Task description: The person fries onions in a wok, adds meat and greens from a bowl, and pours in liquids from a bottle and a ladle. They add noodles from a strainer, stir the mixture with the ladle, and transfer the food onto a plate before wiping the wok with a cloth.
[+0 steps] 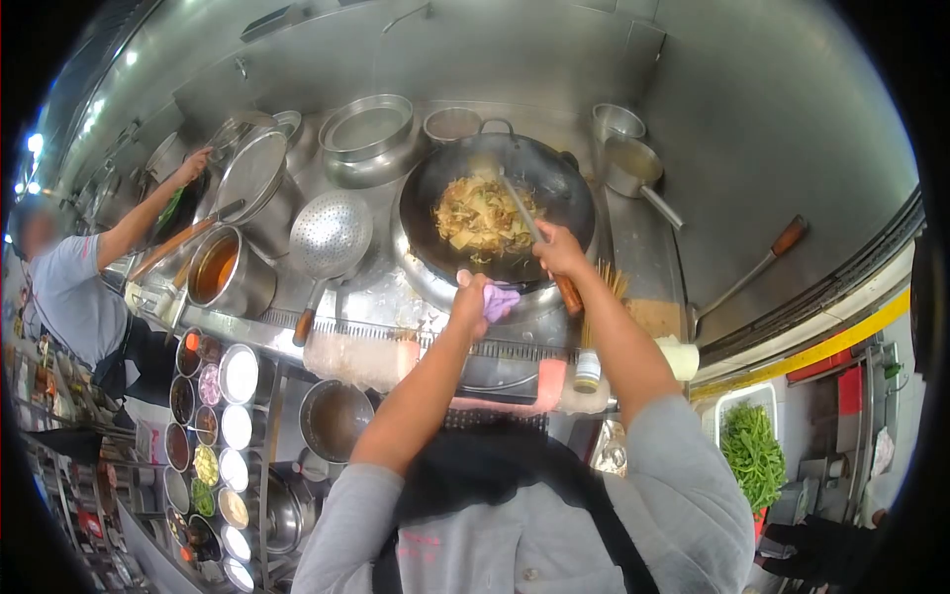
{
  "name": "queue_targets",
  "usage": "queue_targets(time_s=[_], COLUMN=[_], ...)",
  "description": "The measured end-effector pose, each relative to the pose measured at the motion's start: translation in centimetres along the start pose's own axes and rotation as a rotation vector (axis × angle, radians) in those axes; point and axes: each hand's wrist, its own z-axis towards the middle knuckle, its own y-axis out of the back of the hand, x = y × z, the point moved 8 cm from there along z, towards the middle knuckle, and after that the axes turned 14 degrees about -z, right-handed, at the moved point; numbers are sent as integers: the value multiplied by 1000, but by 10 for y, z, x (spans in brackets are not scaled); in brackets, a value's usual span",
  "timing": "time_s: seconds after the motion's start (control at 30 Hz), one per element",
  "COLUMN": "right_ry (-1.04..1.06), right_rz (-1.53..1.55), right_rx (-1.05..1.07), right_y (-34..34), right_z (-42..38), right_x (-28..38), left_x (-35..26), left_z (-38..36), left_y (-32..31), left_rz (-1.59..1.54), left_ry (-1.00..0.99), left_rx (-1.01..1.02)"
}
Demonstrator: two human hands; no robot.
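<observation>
A large black wok (566,198) sits on the stove with a pile of light brown fried food (483,213) in it. My left hand (473,297) is closed around a purple cloth (501,301) at the wok's near edge. In my right hand (560,251) is a long metal utensil (520,203) with a wooden handle; its far end reaches into the food. Beside my right forearm stands a container of thin sticks (587,371).
Left of the wok lie a perforated strainer (332,235) and a pot of orange-brown liquid (230,272). A saucepan (631,166) stands at right. Ingredient bowls (237,374) line the lower left. A co-worker (74,287) stands at far left; green vegetables (750,455) fill a basket.
</observation>
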Motion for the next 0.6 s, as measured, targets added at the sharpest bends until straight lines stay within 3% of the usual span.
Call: queue_targets(time_s=[0.07,0.1,0.2,0.3,0.5,0.6], right_ry=[208,470,514,379,300,13], right_rz=[-191,-323,-687,-758,-461,-387], right_rx=[-44,-174,-83,-82,-300,-127], right_y=[-6,-2,23,51,74,69], right_z=[5,-4,-44,-79,-115,-121], right_x=[-1,8,16,4,-35,-54], left_x=[3,3,4,3,4,3], left_z=[3,4,7,10,8,5], left_y=[2,3,8,11,11,8], left_rz=[-27,-28,-28,-20,-11,-45], left_ry=[36,25,3,-17,-17,24], left_rx=[9,5,-5,-7,-1,6])
